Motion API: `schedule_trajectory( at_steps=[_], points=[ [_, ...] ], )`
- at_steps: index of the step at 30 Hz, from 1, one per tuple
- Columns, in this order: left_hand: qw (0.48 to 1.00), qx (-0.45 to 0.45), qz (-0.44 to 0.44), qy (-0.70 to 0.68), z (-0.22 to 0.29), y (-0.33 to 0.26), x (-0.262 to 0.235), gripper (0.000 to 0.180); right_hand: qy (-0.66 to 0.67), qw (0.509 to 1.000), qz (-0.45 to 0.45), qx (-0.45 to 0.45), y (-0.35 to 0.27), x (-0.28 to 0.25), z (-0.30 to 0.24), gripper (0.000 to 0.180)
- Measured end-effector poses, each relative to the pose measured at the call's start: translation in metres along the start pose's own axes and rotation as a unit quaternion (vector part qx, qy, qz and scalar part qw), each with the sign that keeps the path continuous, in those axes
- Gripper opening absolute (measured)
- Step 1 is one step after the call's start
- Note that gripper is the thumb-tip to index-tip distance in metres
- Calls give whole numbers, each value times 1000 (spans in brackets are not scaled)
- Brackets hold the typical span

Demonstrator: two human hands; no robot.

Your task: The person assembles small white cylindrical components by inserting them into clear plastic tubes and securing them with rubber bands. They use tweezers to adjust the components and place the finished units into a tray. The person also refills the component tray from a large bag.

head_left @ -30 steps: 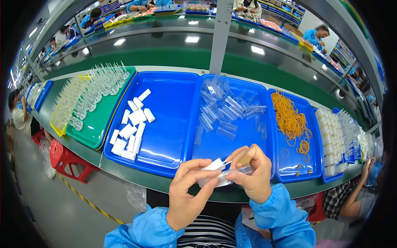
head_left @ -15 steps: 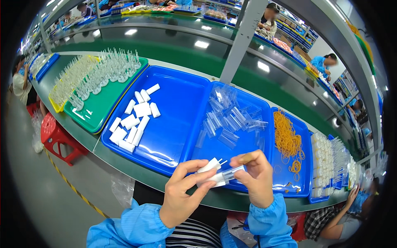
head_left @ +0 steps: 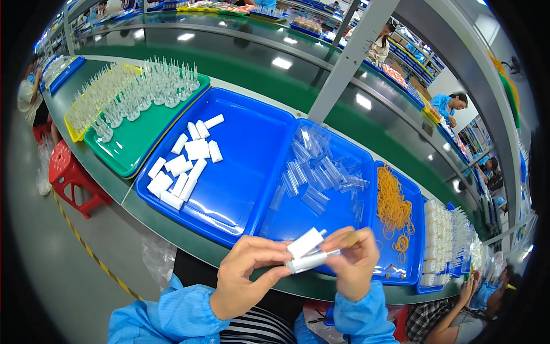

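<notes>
My left hand (head_left: 246,275) holds a small bundle of white tubes (head_left: 305,251) just above the near edge of the bench. My right hand (head_left: 355,264) pinches the right end of the same bundle, fingers curled around it. Both hands hover in front of a blue tray (head_left: 355,221) scattered with clear plastic sleeves (head_left: 318,172). To its left, another blue tray (head_left: 252,143) carries several loose white tubes (head_left: 183,166). A third blue tray on the right holds a heap of orange rubber bands (head_left: 392,206).
A green tray (head_left: 143,143) with several upright clear parts stands at the far left beside a yellow tray (head_left: 71,123). Stacks of finished white bundles (head_left: 438,241) sit at the right. A red stool (head_left: 71,175) stands on the floor; other workers sit along the line.
My view has shifted so the trays sit further right and lower. My hands have stayed together on the white bundle, turning it slightly.
</notes>
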State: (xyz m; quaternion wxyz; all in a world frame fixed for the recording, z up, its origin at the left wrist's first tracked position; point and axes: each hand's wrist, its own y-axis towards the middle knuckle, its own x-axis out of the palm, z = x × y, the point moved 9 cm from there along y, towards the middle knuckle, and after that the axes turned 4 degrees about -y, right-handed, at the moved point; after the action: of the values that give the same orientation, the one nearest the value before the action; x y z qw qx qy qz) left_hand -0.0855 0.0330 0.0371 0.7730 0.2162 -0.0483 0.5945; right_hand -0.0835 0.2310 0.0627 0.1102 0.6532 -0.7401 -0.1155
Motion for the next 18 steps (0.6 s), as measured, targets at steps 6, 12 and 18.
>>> schedule_trajectory(
  at_steps=[6, 12, 18],
  points=[
    [1000, 18, -10, -3, -4, -8, -5, 36, 4, 998, -60, -13, -3, 20, 6, 39],
    [995, -33, -83, 35, 11, 14, -3, 47, -8, 997, -67, -26, 1, 19, -6, 37],
    [987, -92, -129, 29, -5, 9, -4, 46, -166, 968, -160, -99, 3, 34, -15, 26]
  ],
)
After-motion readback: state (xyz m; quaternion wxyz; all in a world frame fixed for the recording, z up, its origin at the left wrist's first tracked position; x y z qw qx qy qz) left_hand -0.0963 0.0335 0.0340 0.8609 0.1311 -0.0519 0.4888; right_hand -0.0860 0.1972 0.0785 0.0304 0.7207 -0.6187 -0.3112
